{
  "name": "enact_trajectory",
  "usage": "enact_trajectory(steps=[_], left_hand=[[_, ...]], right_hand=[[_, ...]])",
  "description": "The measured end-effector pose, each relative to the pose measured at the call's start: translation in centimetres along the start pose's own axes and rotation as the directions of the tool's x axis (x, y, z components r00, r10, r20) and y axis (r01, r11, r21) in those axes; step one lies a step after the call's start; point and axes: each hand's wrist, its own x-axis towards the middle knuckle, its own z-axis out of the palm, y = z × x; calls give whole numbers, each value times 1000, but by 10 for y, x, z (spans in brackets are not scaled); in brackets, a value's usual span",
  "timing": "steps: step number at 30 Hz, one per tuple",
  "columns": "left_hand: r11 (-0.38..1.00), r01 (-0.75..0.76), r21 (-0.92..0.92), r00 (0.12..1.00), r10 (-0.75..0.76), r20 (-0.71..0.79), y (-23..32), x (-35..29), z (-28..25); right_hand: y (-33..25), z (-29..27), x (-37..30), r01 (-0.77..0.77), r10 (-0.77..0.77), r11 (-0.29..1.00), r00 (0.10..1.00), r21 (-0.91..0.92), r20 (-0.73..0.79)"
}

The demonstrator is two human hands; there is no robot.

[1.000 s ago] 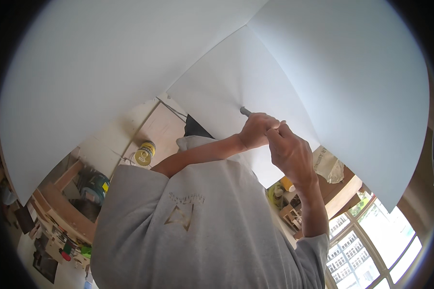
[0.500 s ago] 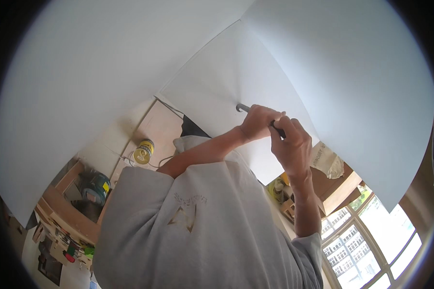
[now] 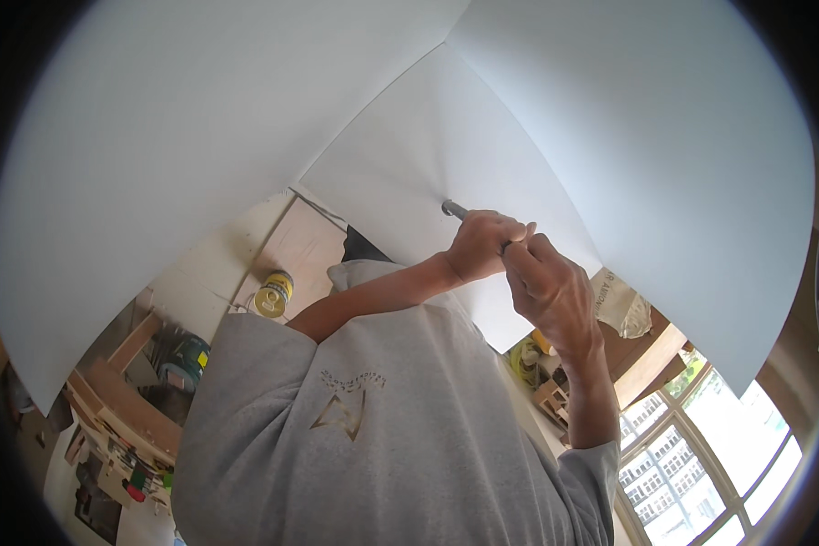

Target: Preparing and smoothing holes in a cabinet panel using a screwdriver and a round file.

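Dark grey metal tool [image 3: 455, 210], thin and rod-like, prob a screwdriver or similar but can't tell which. Only the short tip end shows, rest is buried in the left hand [image 3: 482, 244], w/ the right hand [image 3: 548, 293] wrapped just beside it. Tip sits right at the white wall [image 3: 428, 155] near the inside corner, angled up and to the left.

Left hand [image 3: 482, 244], right hand [image 3: 548, 291] gripping dark tool [image 3: 454, 210].

White walls [image 3: 200, 136] meeting at corner; multi-pane window [image 3: 701, 455] bright with daylight; cluttered wooden shelves [image 3: 118, 409].
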Motion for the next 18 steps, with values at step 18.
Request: enact_trajectory(steps=[18], left_hand=[[996, 26, -87, 986, -11, 166, -2, 6, -6]], right_hand=[[2, 8, -3, -92, 103, 992, 986, 87, -130]])
